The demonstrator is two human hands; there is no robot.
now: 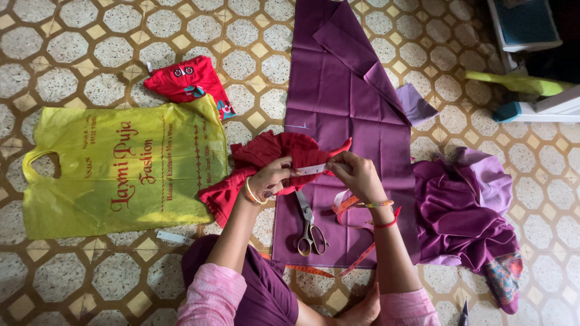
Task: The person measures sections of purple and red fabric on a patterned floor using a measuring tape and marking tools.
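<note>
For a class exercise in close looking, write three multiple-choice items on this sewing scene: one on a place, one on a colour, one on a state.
1. Where do the scissors lie?
A. On the purple cloth, near the person's knees
B. On the yellow bag
C. On the bare floor by the white furniture

2. What colour is the garment under the hands?
A. Green
B. Red
C. White

3. What is the state of the measuring tape?
A. Rolled up on the floor
B. Hanging from a wall
C. Stretched between both hands over the garment

Answers:
1 A: the scissors rest on the flat purple cloth.
2 B: the bunched garment is red.
3 C: the left hand and right hand pinch a short span of the tape taut.
</note>
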